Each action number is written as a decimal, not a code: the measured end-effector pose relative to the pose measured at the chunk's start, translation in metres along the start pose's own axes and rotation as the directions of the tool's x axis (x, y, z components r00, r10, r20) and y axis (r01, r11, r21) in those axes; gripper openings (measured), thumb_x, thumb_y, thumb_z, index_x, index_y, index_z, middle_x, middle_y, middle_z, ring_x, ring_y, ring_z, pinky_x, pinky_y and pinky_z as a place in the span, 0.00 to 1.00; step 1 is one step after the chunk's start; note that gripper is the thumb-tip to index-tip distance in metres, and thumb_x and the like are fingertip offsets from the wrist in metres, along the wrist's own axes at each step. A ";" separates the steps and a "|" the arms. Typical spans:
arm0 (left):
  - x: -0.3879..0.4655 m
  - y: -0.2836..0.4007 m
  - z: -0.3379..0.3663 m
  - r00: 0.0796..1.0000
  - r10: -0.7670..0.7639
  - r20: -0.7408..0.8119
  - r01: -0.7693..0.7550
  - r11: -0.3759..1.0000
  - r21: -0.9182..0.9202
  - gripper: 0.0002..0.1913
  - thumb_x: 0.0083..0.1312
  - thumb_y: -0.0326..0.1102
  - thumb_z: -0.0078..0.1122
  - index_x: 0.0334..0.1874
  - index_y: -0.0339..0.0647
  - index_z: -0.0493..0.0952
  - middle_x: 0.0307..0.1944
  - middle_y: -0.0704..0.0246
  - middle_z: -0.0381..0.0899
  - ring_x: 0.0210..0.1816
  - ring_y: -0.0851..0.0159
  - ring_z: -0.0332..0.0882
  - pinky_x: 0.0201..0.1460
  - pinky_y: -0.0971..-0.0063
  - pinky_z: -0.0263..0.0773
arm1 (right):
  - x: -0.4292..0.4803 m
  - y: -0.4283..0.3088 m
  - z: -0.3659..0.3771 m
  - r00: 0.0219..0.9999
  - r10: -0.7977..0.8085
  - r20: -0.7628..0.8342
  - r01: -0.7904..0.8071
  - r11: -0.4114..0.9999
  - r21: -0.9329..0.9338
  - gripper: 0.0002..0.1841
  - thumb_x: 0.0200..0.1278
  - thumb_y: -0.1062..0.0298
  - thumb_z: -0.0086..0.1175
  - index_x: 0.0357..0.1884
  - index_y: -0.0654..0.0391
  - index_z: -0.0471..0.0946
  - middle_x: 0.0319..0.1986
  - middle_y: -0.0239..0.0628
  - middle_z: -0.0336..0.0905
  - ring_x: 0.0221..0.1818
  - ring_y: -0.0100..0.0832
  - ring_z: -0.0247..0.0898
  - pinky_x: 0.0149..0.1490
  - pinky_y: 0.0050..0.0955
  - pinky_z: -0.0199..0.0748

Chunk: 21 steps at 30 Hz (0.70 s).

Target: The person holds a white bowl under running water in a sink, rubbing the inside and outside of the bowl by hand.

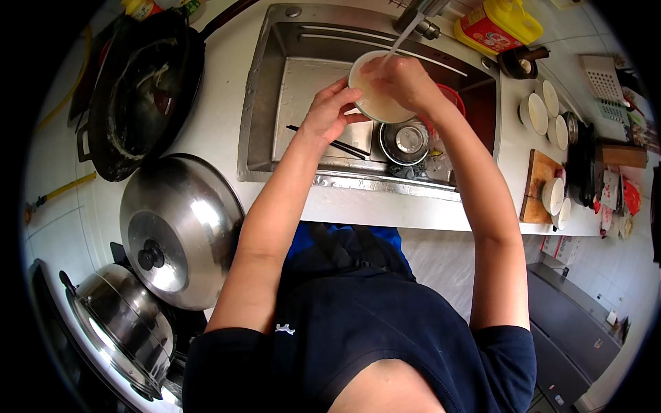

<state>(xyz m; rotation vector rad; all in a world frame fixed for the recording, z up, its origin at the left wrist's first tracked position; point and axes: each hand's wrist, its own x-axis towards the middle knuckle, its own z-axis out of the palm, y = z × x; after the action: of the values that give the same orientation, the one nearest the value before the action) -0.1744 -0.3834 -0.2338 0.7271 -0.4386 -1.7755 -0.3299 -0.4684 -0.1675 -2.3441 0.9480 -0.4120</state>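
Observation:
My left hand (pixel 330 111) grips the near-left side of a white bowl (pixel 363 62), its thumb over the rim. Cloudy, pale liquid fills much of the bowl, which is held above the steel sink (pixel 297 77). A stream of water from the faucet (pixel 421 23) runs down into it. Inside the bowl, at its right side, is my right hand (pixel 405 80), with its fingers partly hidden in the liquid. Below, stacked metal bowls (pixel 410 139) sit in the sink beside dark chopsticks (pixel 348 148). A red basket (pixel 454 98) shows behind my right forearm.
Left of the sink are a large black wok (pixel 150 98), a domed steel lid (pixel 175 222) and a steel pot (pixel 124 310). A yellow jug (pixel 498 26), a dark mortar (pixel 516 64), several white bowls (pixel 534 113) and a wooden cutting board (pixel 537 180) stand on the right.

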 end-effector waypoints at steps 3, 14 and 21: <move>0.002 0.000 -0.006 1.000 -0.002 -0.012 0.002 1.000 -0.007 0.24 0.57 0.32 0.58 0.57 0.38 0.67 0.44 0.66 0.74 0.46 0.64 0.74 0.46 0.57 0.77 | 0.002 -0.012 -0.011 0.995 0.016 0.100 0.001 0.985 -0.174 0.17 0.48 0.65 0.55 0.44 0.51 0.78 0.36 0.46 0.78 0.37 0.44 0.76 0.44 0.34 0.74; 0.002 -0.004 -0.008 0.999 -0.005 -0.045 0.003 0.999 -0.036 0.18 0.59 0.32 0.55 0.53 0.39 0.69 0.46 0.64 0.74 0.46 0.61 0.74 0.47 0.57 0.76 | -0.001 -0.014 -0.003 0.976 0.152 0.157 -0.132 0.983 -0.130 0.20 0.43 0.66 0.59 0.44 0.53 0.78 0.37 0.46 0.79 0.39 0.44 0.76 0.46 0.35 0.74; 0.001 -0.004 -0.005 0.998 0.006 -0.063 -0.008 1.000 -0.027 0.21 0.58 0.30 0.54 0.55 0.38 0.68 0.46 0.64 0.74 0.45 0.63 0.74 0.46 0.57 0.76 | 0.002 -0.002 0.011 0.986 0.029 0.164 0.041 0.912 -0.407 0.20 0.46 0.65 0.57 0.46 0.55 0.76 0.37 0.46 0.78 0.40 0.44 0.76 0.45 0.37 0.73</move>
<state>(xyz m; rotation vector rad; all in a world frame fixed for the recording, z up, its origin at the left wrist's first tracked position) -0.1738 -0.3833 -0.2405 0.7590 -0.3738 -1.7442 -0.3222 -0.4645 -0.1746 -2.7056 1.0233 -0.0106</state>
